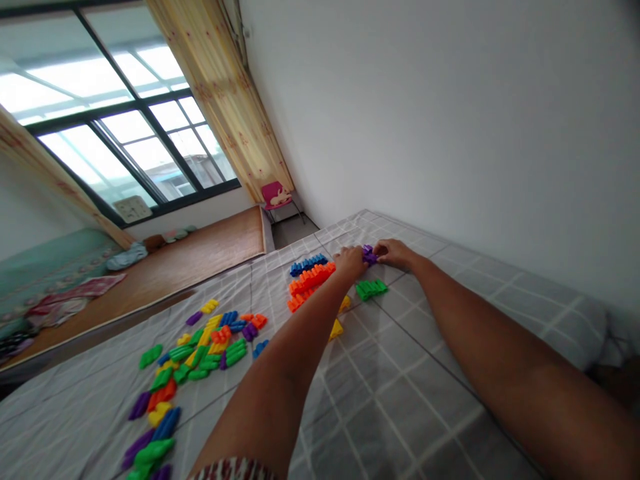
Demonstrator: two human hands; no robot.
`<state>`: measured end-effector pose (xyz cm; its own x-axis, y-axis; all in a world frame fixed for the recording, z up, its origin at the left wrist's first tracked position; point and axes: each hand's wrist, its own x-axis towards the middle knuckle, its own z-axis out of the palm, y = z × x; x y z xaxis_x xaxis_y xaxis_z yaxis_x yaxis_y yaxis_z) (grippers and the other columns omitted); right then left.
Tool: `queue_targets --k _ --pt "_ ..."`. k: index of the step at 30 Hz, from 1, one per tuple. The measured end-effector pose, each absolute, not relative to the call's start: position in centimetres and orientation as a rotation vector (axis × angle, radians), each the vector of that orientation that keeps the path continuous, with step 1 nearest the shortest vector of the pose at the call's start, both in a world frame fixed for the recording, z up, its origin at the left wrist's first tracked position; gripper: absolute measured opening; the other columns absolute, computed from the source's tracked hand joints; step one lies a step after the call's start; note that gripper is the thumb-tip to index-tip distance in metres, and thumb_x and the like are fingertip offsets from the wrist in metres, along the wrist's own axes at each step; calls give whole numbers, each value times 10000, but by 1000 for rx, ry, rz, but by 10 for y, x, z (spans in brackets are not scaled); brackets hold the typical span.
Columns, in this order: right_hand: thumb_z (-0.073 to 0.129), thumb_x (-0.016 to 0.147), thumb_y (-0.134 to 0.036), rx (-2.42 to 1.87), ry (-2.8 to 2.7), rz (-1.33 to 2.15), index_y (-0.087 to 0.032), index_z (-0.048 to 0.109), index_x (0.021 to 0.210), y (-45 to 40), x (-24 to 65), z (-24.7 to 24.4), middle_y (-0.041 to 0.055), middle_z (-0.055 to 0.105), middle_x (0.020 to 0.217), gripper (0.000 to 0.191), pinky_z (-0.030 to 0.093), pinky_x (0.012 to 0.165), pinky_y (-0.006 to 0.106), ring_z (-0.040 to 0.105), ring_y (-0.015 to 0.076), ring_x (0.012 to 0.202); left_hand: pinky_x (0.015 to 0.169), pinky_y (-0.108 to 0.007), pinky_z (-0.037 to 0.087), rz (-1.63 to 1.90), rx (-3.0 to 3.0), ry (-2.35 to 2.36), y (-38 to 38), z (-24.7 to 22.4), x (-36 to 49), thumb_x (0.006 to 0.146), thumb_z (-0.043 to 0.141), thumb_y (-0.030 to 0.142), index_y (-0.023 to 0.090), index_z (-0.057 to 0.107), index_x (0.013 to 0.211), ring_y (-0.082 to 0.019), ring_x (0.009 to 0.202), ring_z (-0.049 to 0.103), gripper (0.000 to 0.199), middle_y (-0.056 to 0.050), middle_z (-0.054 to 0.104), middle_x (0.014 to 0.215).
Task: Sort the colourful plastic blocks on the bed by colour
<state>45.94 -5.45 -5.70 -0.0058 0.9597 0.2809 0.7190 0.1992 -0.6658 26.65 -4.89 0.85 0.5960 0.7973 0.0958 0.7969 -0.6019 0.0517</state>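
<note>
Loose blocks (207, 347): mixed colours, scattered on the left side of the bed (410, 380).
Chair (271, 192): pink, standing beyond the bed.
Blue row (309, 265): just beside the orange rows (314, 278), which the left forearm partly covers.
Left hand (351, 261): back upward, against the purple blocks; I cannot tell its grip.
Purple blocks (369, 255): between both hands.
Green row (371, 289): lying nearer, just beside.
Right hand (394, 253): wrist bent, fingertips pinching the purple blocks' right end.
</note>
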Motion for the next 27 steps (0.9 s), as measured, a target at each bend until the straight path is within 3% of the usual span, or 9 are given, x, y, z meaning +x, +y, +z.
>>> queue_targets --k 6,10,15,20,24,27 --pt "644 626 -124 -1533 -1803 423 -172 661 874 -59 458 -54 31 714 878 254 494 746 244 653 164 815 931 -477 431 283 2789 1342 -58 19 254 811 592 458 232 598 1122 -302 1180 484 384 -100 588 1240" --pt "564 678 -121 -1556 -1749 389 -164 671 883 -66 460 -48 49 722 914 234 496 768 262 661 166 830 973 -435 424 527 2806 1219 -74 44 204 861 536 396 236 598 1144 -262 1197 484 330 -74 588 1258" --pt "500 724 -141 -1711 -1539 189 -174 660 884 -76 469 -46 64 725 893 228 504 748 316 676 182 775 1015 -402 412 634 2839 1258 -102 69 69 846 540 308 242 622 1118 -228 1179 517 292 -46 617 1230" --pt "480 802 -188 -1706 -1479 -69 -256 647 931 -83 456 -36 58 703 738 221 500 748 377 673 218 775 986 -352 443 495 2643 1698 -140 70 -98 832 524 316 235 670 1049 -211 1092 595 274 -27 675 1149" --pt "430 880 -262 -1594 -1566 -173 -318 618 993 -91 407 -10 21 685 758 227 506 744 404 666 224 760 892 -294 489 356 2363 1990 -171 63 -211 801 519 319 208 701 1021 -201 990 648 306 -27 720 1052" --pt "396 913 -315 -1498 -1740 -47 -351 595 1026 -99 341 15 -7 685 800 232 509 726 405 668 226 769 823 -250 507 285 2246 2034 -188 56 -263 779 514 300 191 711 1018 -183 930 667 328 -31 737 994"
